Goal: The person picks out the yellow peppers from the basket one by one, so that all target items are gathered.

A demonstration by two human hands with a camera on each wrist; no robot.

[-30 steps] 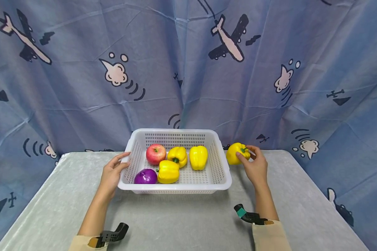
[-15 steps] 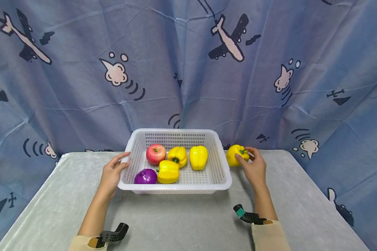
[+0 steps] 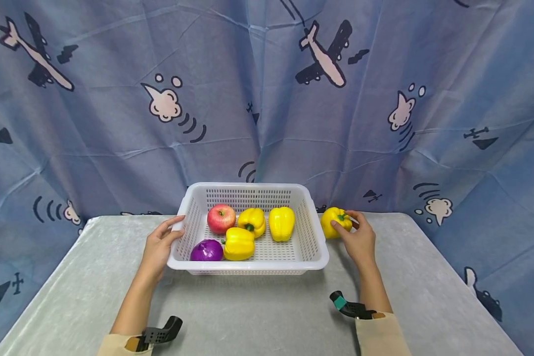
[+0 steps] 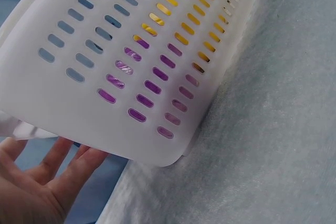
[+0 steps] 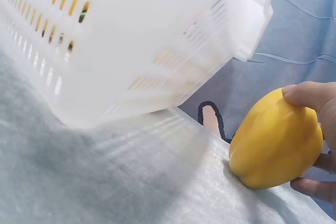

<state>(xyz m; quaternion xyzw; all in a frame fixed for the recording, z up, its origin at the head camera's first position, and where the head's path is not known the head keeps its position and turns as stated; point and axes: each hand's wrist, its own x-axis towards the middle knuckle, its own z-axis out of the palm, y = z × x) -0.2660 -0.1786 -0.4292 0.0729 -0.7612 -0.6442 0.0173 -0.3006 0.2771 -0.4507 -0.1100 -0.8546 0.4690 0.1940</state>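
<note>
My left hand [image 3: 157, 247] holds the left rim of a white plastic basket [image 3: 249, 265]; in the left wrist view the fingers [image 4: 79, 174] reach behind its edge. Inside lie a red apple [image 3: 221, 219], a round glossy purple vegetable [image 3: 206, 250] and three yellow bell peppers, one at the back [image 3: 252, 221], one in front [image 3: 239, 244] and one at the right [image 3: 282, 224]. Just right of the basket, my right hand [image 3: 360, 242] grips another yellow bell pepper [image 5: 275, 140] between thumb and fingers. That pepper's lower end appears to touch the table.
A pale grey cloth covers the table [image 3: 249, 316]. Behind it hangs a blue curtain [image 3: 222, 99] printed with airplanes, close to the basket's back side. Each wrist wears a black camera mount [image 3: 162, 332].
My right hand has lowered the yellow bell pepper slightly toward the table beside the basket. My left hand, the basket and its contents have stayed in place.
</note>
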